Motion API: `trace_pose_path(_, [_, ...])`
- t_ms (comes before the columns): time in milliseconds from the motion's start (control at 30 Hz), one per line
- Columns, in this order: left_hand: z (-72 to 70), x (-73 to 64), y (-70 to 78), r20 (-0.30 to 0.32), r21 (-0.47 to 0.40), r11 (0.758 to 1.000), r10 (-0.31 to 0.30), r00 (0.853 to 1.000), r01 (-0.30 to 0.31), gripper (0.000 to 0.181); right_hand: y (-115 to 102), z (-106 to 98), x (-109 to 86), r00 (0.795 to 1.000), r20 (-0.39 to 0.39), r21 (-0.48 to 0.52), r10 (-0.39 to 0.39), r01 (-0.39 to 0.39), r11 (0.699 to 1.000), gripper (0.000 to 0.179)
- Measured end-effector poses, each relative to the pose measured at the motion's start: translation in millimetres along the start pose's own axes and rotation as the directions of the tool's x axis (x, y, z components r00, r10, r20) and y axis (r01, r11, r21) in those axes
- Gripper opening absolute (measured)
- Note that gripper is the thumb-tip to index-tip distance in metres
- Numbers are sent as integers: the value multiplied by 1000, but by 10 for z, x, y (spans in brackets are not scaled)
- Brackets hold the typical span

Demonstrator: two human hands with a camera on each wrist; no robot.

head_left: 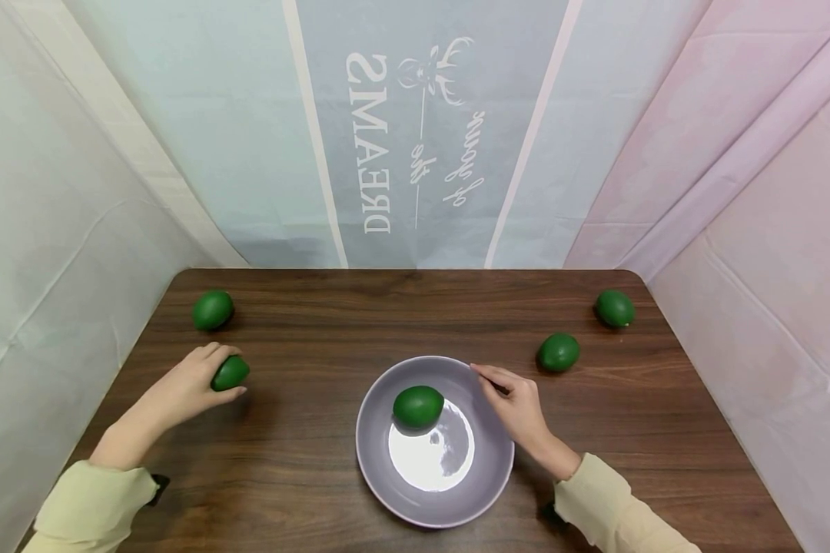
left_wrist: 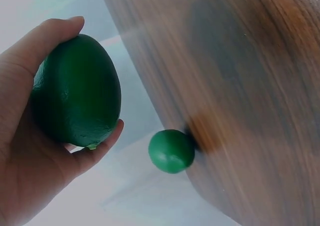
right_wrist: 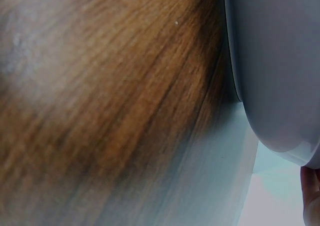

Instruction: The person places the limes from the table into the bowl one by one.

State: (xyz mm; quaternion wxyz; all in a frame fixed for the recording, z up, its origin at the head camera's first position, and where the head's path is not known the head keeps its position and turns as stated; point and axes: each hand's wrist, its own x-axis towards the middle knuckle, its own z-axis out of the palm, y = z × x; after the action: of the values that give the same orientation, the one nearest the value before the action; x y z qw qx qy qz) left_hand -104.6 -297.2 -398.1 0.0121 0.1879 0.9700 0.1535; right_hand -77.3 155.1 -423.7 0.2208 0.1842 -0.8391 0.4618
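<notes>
My left hand [head_left: 190, 386] grips a green lime [head_left: 230, 373] at the left of the table. In the left wrist view the thumb lies along one side of this lime [left_wrist: 77, 91] and a fingertip shows at its lower end. Right of the middle, my right hand [head_left: 522, 407] pinches the upper right rim of a round grey-purple bowl [head_left: 429, 518]. Another lime [head_left: 418, 407] lies inside the bowl, towards its far side. The right wrist view shows the bowl's outer wall [right_wrist: 280, 76] close up, with fingers [right_wrist: 311, 196] at its rim.
A lime [head_left: 213, 310] lies at the far left of the dark wooden table [head_left: 401, 315], just beyond my left hand. Two more limes [head_left: 559, 352] lie on the right, one nearer the far right corner. Fabric curtains [head_left: 249, 115] hang behind and along both sides.
</notes>
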Motion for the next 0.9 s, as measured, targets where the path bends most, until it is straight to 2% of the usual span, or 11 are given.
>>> trace_pose_path(700, [-2,76,220,-52,28,990,140,989,-139,44,-1,-1,-3,1000,2,-3,-3,3,1000,24])
trace_pose_path(900, [-20,104,290,-33,25,988,150,988,-149,46,-9,-2,1,1000,4,-3,0,0,1000,24])
